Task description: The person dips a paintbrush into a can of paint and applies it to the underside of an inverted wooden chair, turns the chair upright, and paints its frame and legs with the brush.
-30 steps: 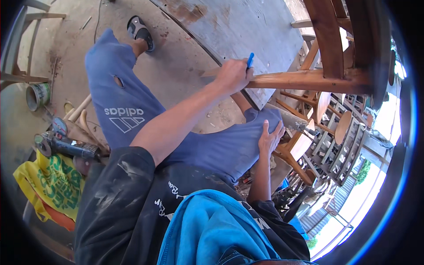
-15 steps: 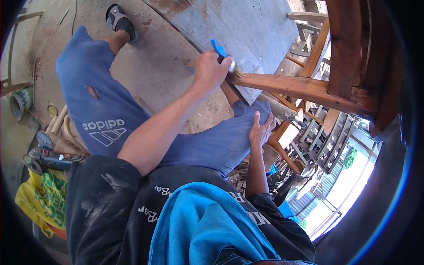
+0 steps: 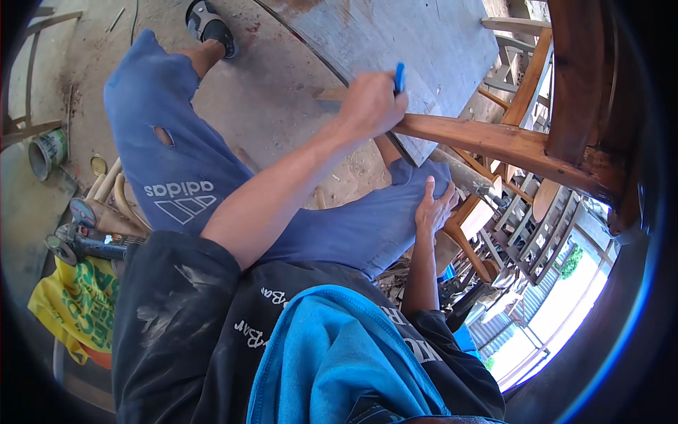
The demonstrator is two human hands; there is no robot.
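My left hand (image 3: 371,106) is closed around a paintbrush whose blue handle (image 3: 400,78) sticks up past the fingers. The bristles are hidden behind the hand, which is at the end of a brown, glossy wooden chair leg (image 3: 480,136). That leg lies across the corner of a grey, stained board (image 3: 417,49) and joins darker, upright wooden parts (image 3: 571,85) on the right. My right hand (image 3: 434,205) rests on my thigh over blue trousers (image 3: 339,226), with its thumb and fingers apart and nothing in it.
At the left are a can (image 3: 48,155), a power tool (image 3: 92,244) and a yellow printed cloth (image 3: 78,304). Several wooden chair frames (image 3: 522,226) are stacked at the right. A blue cloth (image 3: 339,360) hangs over my chest.
The view has shifted, so the scene sits further right. My left hand has turned and moved slightly right along the leg; the brush handle stands more upright and its bristles are now hidden.
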